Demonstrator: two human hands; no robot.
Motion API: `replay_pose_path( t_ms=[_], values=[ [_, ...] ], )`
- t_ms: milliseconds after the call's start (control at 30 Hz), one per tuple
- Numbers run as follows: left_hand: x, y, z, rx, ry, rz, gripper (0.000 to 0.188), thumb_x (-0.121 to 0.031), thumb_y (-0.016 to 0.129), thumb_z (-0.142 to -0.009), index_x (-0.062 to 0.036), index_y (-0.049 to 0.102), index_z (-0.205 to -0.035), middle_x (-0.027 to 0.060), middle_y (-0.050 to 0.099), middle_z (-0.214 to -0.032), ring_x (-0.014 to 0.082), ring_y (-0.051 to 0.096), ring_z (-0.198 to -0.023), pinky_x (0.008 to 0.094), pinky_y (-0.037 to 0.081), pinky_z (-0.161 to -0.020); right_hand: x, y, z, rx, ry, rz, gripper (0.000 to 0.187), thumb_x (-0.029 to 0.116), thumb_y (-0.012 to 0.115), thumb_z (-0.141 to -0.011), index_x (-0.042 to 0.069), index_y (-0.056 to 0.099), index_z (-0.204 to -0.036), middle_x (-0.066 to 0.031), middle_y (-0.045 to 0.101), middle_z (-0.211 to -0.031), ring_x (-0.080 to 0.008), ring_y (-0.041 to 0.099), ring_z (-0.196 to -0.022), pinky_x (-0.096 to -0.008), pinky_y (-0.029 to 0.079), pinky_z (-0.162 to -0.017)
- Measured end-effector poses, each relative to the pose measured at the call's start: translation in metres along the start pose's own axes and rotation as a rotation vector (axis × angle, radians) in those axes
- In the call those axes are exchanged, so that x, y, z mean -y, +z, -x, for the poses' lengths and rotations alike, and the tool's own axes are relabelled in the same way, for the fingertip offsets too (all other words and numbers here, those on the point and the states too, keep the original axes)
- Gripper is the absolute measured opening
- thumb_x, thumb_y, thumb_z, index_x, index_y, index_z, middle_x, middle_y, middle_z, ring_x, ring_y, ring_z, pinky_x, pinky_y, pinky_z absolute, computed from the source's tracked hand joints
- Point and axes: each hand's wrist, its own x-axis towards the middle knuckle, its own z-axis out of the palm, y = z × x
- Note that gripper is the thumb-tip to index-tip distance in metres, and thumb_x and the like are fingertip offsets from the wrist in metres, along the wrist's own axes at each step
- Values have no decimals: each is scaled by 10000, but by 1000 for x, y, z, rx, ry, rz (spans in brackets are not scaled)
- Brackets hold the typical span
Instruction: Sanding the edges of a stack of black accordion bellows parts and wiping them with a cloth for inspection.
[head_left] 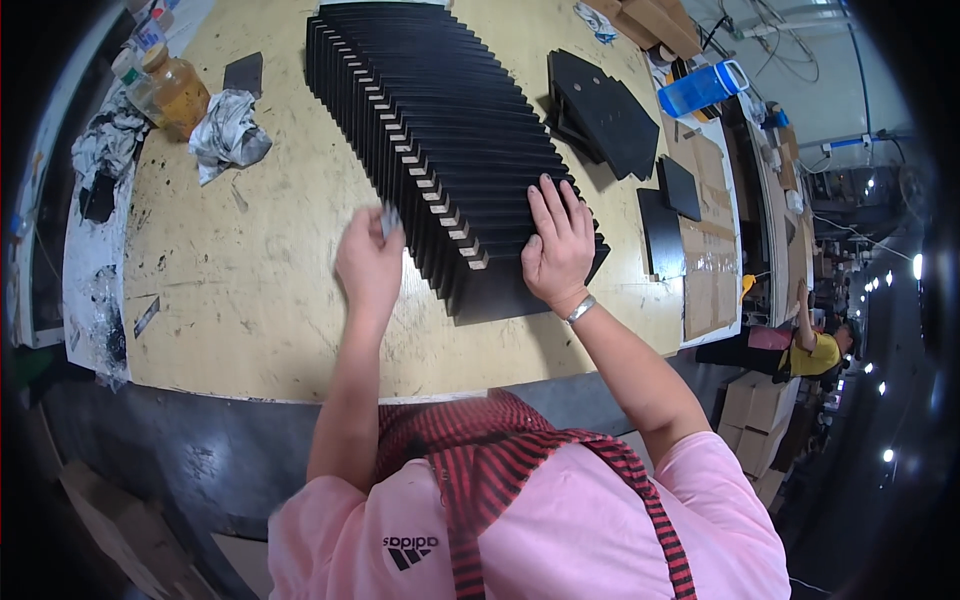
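Pink shirt (630, 520) and red-and-black striped apron (490, 475) fill the foreground as you stand at a pale, scuffed worktable (250, 320), a long stack of black panels (440, 120) stepped out like slats across its middle. Your right hand (560, 248) lies flat on the near end of the stack, fingers spread, gripping nothing. Your left hand (370, 258) is curled around a small grey item (390, 218), perhaps a folded pad or rag, just beside the stack's left side; whether it touches the edges cannot be told from this angle. Pale patches (476, 259) run in a row along the stack. By the look of it, you are working the panel edges, one palm steadying the pile. The next move would seem to call for light, even strokes along that side, with enough weight on your right palm that nothing slides. Crumpled cloth (228, 138) and an amber jar (180, 95) sit at far left, loose black pieces (615, 115) at right; a co-worker in yellow (815, 356) appears beyond.
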Motion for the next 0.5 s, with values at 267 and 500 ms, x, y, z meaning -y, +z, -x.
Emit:
replay_pose_path(
  t_ms=[267, 500],
  values=[
    [17, 3, 5, -23, 164, -173, 343, 15, 645, -838, -144, 659, -1142, 88, 633, -1028, 316, 629, -960, 421, 509, -848, 1, 3, 2, -2, -10, 0, 578, 236, 481, -842, 73, 567, -1389, -137, 533, -1465, -397, 495, -1331, -539, 381, -1078],
    [-15, -4, -14, -172, 366, -125, 348, 11, 637, -846, -191, 671, -1127, 69, 619, -1008, 300, 596, -1021, 410, 492, -873, 6, 3, -4, 6, -14, -29, 573, 228, 483, -836, 71, 574, -1380, -137, 536, -1462, -396, 496, -1329, -537, 376, -1082]
  ],
)
